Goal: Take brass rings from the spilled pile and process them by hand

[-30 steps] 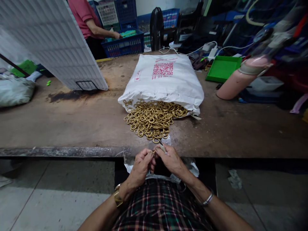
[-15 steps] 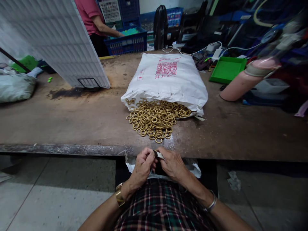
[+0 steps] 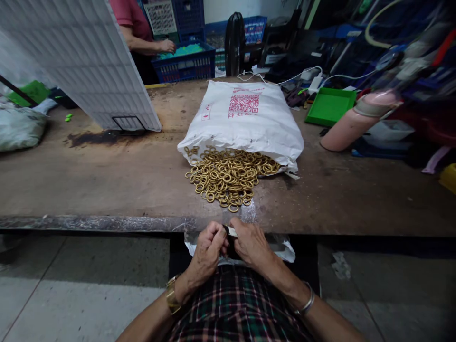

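My left hand [image 3: 208,247] is closed in a pinch at the table's front edge; whatever its fingers hold is hidden. Beside it, my right hand [image 3: 252,244] is shut on a small flat pale tool [image 3: 232,232], blade-like, whose dark end points at the left fingertips. Just beyond both hands lies a heap of gold-coloured rings [image 3: 226,180]. They spill from the mouth of a white woven sack [image 3: 249,123] with red print. Below the hands, a whitish plastic bag [image 3: 287,249] is spread over the lap, partly covered by the forearms.
A pale ribbed panel [image 3: 121,80] stands on the wooden table [image 3: 89,180] at left. To the right are a green tray [image 3: 330,105] and a pink bottle [image 3: 351,126]. Across the table, another person's hand [image 3: 166,46] is over a blue crate [image 3: 185,66].
My hands stay together in nearly the same place, with the pale tool tilted slightly flatter. The other person's hand has lifted from the crate's contents. The view has shifted slightly.
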Tool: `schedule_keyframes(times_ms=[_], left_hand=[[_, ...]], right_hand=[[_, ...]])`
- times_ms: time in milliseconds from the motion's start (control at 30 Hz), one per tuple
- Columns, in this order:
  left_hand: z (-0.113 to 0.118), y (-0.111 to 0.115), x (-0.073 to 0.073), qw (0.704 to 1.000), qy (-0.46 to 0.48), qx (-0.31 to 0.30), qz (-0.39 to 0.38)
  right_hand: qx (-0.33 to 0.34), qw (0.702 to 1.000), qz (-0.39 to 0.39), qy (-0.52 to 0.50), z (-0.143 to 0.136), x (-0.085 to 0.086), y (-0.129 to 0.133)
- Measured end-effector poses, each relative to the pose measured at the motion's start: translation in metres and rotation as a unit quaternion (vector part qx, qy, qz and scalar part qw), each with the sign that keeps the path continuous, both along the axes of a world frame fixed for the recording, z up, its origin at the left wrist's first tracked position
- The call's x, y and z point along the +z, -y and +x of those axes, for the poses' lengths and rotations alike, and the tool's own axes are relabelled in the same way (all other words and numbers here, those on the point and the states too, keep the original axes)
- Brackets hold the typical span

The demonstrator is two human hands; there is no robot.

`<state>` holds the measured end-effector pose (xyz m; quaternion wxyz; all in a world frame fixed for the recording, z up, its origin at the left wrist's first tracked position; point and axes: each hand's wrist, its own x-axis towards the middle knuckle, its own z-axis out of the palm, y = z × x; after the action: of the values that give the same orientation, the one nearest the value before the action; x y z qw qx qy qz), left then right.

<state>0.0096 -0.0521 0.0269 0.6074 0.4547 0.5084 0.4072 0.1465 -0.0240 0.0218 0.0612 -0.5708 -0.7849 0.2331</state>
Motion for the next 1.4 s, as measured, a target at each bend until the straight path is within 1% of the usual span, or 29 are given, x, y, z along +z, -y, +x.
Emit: schedule_keyframes(times_ms=[133, 200, 300, 433, 500, 667, 767, 833, 900, 967, 1033, 1100, 1200, 1267, 1400], left_hand=[[-0.001, 0.007, 0.015, 0.998, 0.039, -0.054, -0.001], [0.001, 0.006, 0.017, 0.994, 0.089, -0.06, -0.024], [0.002, 0.0, 0.01, 0.981, 0.174, -0.015, -0.086], [0.0, -0.01, 0.0, 0.955, 0.255, 0.05, -0.142], [-0.003, -0.012, -0.002, 0.94, 0.294, 0.061, -0.16], [-0.009, -0.016, -0.009, 0.907, 0.367, 0.056, -0.201], [-0.011, -0.019, -0.013, 0.891, 0.386, 0.087, -0.223], [-0.011, -0.022, -0.014, 0.899, 0.368, 0.099, -0.217], [-0.011, -0.026, -0.014, 0.922, 0.323, 0.09, -0.193], [-0.009, -0.03, -0.013, 0.949, 0.264, 0.073, -0.157], [-0.006, -0.035, -0.012, 0.972, 0.192, 0.069, -0.117], [-0.002, -0.04, -0.01, 0.989, 0.115, 0.055, -0.081], [0.003, -0.045, -0.008, 0.998, 0.035, 0.021, -0.045], [0.006, -0.047, -0.008, 0.999, 0.028, 0.015, -0.025], [0.007, -0.046, -0.01, 0.999, 0.034, 0.039, -0.001]], right_hand=[[-0.054, 0.998, 0.012, 0.032, 0.003, -0.002, -0.007], [-0.07, 0.997, 0.035, 0.022, 0.005, -0.005, -0.011], [-0.08, 0.995, 0.065, 0.012, 0.003, -0.007, -0.017], [-0.083, 0.992, 0.064, 0.064, -0.003, -0.007, -0.023], [-0.083, 0.991, 0.067, 0.082, -0.004, -0.009, -0.025], [-0.084, 0.986, 0.098, 0.108, -0.005, -0.017, -0.027], [-0.081, 0.985, 0.111, 0.108, -0.004, -0.02, -0.028], [-0.082, 0.986, 0.107, 0.094, -0.002, -0.019, -0.029], [-0.085, 0.99, 0.095, 0.056, 0.002, -0.016, -0.031], [-0.094, 0.993, 0.072, -0.013, 0.005, -0.012, -0.034], [-0.114, 0.986, 0.034, -0.117, 0.008, -0.008, -0.037], [-0.132, 0.965, -0.008, -0.226, 0.008, -0.004, -0.04], [-0.14, 0.923, -0.093, -0.346, 0.006, 0.002, -0.039], [-0.142, 0.893, -0.143, -0.403, 0.003, 0.004, -0.036], [-0.163, 0.839, -0.219, -0.47, -0.001, 0.007, -0.03]])
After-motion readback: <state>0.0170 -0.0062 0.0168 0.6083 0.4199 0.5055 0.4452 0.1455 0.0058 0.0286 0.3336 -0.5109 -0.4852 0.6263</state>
